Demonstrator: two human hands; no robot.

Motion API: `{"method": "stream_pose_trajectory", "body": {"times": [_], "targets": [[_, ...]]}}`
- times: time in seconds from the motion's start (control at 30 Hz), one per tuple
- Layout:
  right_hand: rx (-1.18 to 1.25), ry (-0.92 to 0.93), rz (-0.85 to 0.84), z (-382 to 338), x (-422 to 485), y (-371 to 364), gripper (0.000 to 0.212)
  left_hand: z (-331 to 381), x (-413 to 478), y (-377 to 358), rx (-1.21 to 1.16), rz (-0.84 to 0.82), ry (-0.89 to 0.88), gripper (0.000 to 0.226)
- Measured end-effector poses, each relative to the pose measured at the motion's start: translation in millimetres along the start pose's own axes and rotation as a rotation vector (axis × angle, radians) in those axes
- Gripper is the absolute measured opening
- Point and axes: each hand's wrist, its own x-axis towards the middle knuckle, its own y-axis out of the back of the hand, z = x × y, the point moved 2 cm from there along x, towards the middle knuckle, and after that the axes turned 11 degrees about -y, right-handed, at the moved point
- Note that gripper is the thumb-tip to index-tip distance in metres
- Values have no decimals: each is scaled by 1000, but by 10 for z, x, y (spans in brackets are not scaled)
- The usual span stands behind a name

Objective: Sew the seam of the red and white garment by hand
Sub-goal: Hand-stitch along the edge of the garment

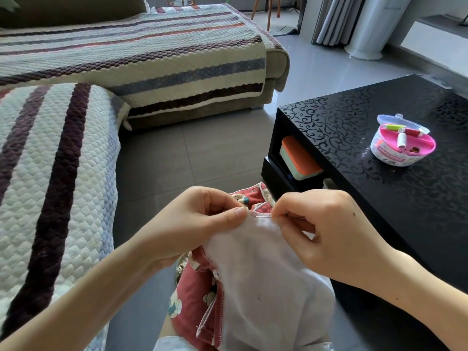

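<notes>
Together left hand [192, 224], right hand [326, 230] pinch one garment [266, 274].

sewing kit [402, 144] on table [354, 127], right of sofa [76, 148]

Sewing box [387, 156] label, apparently illegible

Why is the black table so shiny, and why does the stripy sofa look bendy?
Head view: daylight glares off the glossy black table and floor tiles; at its left edge the wide-angle lens curves the striped sofa cover; low in the view the white cloth of the garment looks washed out, and the needle is only a thin glint.
</notes>
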Motion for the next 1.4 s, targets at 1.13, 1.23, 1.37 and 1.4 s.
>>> {"method": "stream_pose_trajectory", "body": {"times": [1.13,1.23,1.37,1.4], "targets": [[174,-113,-85,31,-6,-69,8,17,13,-32,72,28,-6,17],[245,-131,-100,39,-12,-80,9,10,18,-28,85,24,-7,17],[481,-197,-135,72,15,-112,11,14,31,-23,36,15,-10,15],[548,-217,-152,81,24,-124,11,13,29,-21,13,11,-9,16]]}}
